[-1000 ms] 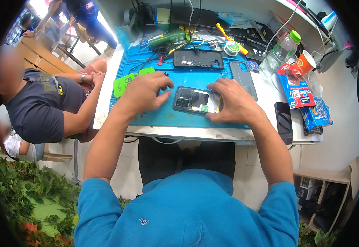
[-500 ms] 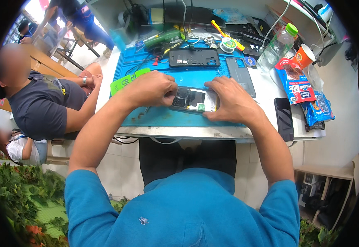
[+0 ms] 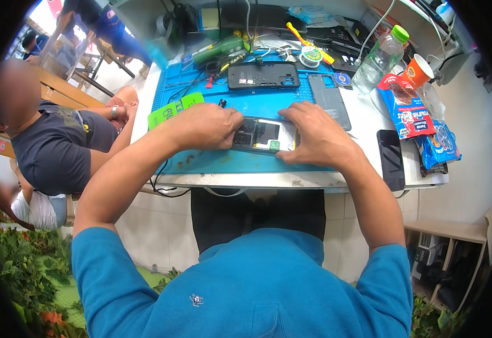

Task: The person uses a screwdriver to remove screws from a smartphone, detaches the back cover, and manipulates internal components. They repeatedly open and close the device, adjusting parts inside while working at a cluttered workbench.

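An opened smartphone [image 3: 268, 134] lies on the blue work mat [image 3: 201, 163], its back off and its inner parts and battery bared. My right hand [image 3: 320, 135] grips it by the right end, thumb on the near edge and fingers on the far edge. At the phone's left end, my left hand [image 3: 215, 125] is closed, its fingers curled down. A small black tip [image 3: 222, 103] pokes up behind that hand; whether the hand holds it is hidden. Beyond the phone lies a black phone frame [image 3: 263, 75], and a grey back cover [image 3: 330, 101] rests to the right.
A green card [image 3: 175, 110] lies left of my hand. Toward the right are a bottle [image 3: 382, 59], orange cup [image 3: 418, 71], snack packets [image 3: 406, 107] and a black phone [image 3: 391, 160]. Tools and a wire spool [image 3: 311, 57] crowd the back. A person [image 3: 60, 141] sits at the left.
My left hand has turned and shifted slightly left, its fingers lower against the phone's left end. The black tip now shows behind it. My right hand keeps its grip.
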The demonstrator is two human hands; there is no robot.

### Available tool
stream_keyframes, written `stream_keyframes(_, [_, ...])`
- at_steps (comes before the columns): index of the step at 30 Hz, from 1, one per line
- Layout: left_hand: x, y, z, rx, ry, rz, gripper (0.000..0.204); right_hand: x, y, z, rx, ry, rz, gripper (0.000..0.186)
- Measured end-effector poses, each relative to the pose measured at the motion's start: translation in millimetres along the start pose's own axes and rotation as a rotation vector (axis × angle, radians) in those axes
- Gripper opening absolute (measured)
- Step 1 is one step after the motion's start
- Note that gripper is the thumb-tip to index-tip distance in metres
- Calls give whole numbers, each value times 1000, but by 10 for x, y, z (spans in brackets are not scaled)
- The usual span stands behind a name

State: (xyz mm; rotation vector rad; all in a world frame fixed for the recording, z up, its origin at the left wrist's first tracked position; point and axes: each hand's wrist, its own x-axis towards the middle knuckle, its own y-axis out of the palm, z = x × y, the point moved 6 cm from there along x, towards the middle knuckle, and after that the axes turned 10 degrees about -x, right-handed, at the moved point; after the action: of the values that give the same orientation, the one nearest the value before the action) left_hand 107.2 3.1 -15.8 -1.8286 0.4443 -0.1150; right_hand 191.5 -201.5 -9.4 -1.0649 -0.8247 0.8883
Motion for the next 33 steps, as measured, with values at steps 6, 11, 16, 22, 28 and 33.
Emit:
stream_keyframes(6, [-43,-28,77,-123,-49,-77,15,11,-21,4,7,14,8,77])
stream_keyframes(11, [-103,-22,126,-171,-70,-174,14,13,-27,18,16,30,4,75])
stream_keyframes(16, [-151,-107,123,-173,-97,-231,14,52,-45,42,11,17,39,68])
stream_keyframes(22, [-219,-201,233,-111,-105,-304,15,67,-39,41,-7,25,63,68])
stream_keyframes(28, [-250,-218,166,-233,-168,-244,27,45,-52,67,-9,-11,17,65])
stream_keyframes(33, [-233,-247,-118,-317,-37,-270,72,38,-49,80,-14,-20,1,67])
